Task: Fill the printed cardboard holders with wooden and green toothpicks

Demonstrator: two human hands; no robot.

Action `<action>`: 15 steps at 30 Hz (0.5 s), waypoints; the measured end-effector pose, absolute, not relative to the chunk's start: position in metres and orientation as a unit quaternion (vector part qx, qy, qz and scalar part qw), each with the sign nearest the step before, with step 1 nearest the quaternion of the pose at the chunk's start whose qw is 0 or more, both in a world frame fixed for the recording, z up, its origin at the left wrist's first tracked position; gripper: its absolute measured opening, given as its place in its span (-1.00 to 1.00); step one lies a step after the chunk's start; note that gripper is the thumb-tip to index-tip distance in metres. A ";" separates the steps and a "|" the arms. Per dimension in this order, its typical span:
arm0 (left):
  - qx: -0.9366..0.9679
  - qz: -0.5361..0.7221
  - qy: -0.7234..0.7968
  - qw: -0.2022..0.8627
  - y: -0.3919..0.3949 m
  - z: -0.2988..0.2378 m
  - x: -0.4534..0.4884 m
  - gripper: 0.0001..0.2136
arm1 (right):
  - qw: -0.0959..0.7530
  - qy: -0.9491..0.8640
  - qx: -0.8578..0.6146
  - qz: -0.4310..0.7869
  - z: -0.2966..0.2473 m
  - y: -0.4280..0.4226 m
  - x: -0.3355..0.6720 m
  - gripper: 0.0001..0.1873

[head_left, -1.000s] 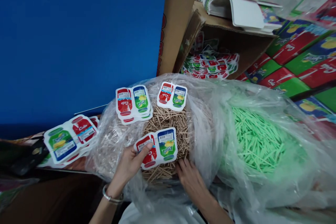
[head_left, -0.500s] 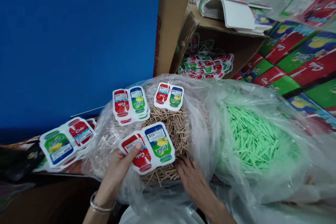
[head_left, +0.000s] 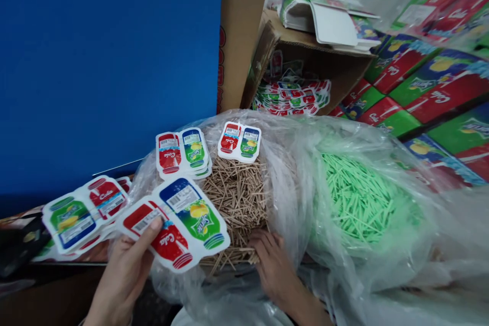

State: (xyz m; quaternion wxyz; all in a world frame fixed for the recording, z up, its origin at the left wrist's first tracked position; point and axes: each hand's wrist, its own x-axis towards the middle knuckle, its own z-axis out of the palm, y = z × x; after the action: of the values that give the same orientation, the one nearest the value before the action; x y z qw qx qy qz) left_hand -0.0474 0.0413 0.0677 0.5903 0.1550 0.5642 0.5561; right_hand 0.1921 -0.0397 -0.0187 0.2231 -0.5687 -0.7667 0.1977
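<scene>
My left hand (head_left: 124, 275) pinches a white-edged printed card (head_left: 191, 214) with a red Cola jar and a green-and-blue Sprite jar, thumb on top. The card is held tilted above the near left side of a clear plastic bag (head_left: 284, 188). Short brown paper sticks (head_left: 240, 193) fill that bag. At its near edge my right hand (head_left: 273, 265) has its fingers curled over some of the sticks, and the fingertips are partly hidden. Beyond the hands, a small stack of like cards (head_left: 170, 153) and another card (head_left: 240, 142) lie on the bag.
On the right, another plastic bag holds light green sticks (head_left: 359, 198). More cards (head_left: 72, 221) lie at the left. Behind stand a blue panel (head_left: 110, 61) and an open carton (head_left: 260, 61) with many cards inside. Printed Cola and Sprite boxes (head_left: 431, 76) are stacked at the right.
My left hand has brought the card leftward and nearer to the camera. My right hand has stayed at the sticks, its fingers now more curled. The whole view has shifted slightly.
</scene>
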 end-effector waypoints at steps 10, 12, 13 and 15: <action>0.240 0.433 0.586 0.642 0.025 0.048 -0.064 -0.70 | 0.394 -0.543 -0.625 0.398 -0.001 -0.029 0.190 -0.75; 0.372 0.331 0.546 0.674 0.018 0.044 -0.063 -0.74 | 0.448 -0.462 -0.613 0.458 0.005 -0.023 0.187 -0.70; 0.461 0.272 0.504 0.678 0.015 0.043 -0.059 -0.72 | 0.480 -0.411 -0.594 0.498 0.008 -0.019 0.184 -0.68; 0.641 0.161 0.386 0.644 0.011 0.044 -0.045 -0.68 | 0.541 -0.283 -0.529 0.589 0.015 -0.011 0.177 -0.69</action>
State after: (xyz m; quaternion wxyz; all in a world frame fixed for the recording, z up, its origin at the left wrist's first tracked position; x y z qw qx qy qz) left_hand -0.0454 0.0111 0.0437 0.6442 0.6408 0.3855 0.1606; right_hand 0.1765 -0.0107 0.0147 0.5412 -0.5294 -0.2833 0.5887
